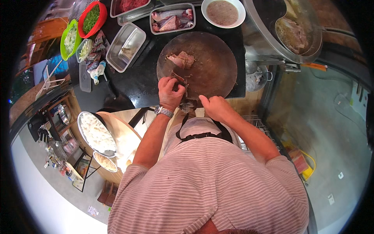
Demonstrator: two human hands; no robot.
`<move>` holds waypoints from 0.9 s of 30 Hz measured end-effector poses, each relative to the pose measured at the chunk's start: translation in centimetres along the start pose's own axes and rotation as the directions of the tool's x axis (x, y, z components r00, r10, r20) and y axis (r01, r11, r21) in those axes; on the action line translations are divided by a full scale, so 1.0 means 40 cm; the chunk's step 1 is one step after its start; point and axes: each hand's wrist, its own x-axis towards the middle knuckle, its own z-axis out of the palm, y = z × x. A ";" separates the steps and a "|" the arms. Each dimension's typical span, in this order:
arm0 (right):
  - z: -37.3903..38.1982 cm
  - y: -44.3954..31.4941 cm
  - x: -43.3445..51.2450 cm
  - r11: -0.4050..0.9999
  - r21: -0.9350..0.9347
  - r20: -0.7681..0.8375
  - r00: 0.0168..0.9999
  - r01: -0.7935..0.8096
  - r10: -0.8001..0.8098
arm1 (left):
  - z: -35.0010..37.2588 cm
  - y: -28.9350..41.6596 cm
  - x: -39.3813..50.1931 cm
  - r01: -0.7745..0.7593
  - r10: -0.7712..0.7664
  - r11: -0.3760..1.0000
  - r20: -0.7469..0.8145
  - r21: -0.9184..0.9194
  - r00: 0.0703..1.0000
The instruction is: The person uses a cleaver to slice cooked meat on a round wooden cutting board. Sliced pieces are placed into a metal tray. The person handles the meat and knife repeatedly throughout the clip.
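A round wooden chopping board (210, 64) lies before me on the black table. Near its lower left edge my left hand (171, 91), with a metal watch on the wrist, holds a piece of dark cooked meat (178, 76) down with bent fingers. My right hand (214, 106) is closed at the board's near edge, its thumb pointing towards the left hand. It seems to grip the handle of a thin blade, mostly hidden against the dark board. Sliced meat (181, 60) lies on the board's upper left. A dark lump (188, 106) is at the near edge between my hands.
Left of the board are a steel tray (112, 58) with a small piece in it, a patterned cloth (95, 54), and a red basket (104, 20) of chopped greens. Beyond it stand a tray of raw meat (152, 27) and a white bowl (204, 11). A large pot (263, 41) is at right.
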 end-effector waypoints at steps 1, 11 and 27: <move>0.004 0.013 -0.007 1.000 0.005 0.011 1.000 -0.011 0.011 | -0.003 0.000 0.003 -0.018 0.018 1.000 -0.004 0.013 1.000; 0.097 0.026 0.117 0.992 -0.014 -0.126 0.984 0.123 -0.123 | -0.004 -0.003 0.009 -0.035 0.034 0.999 0.009 0.032 0.999; 0.009 0.018 -0.005 0.978 -0.044 -0.155 0.966 0.203 -0.208 | -0.017 0.007 0.021 -0.039 0.036 0.999 0.071 0.035 0.997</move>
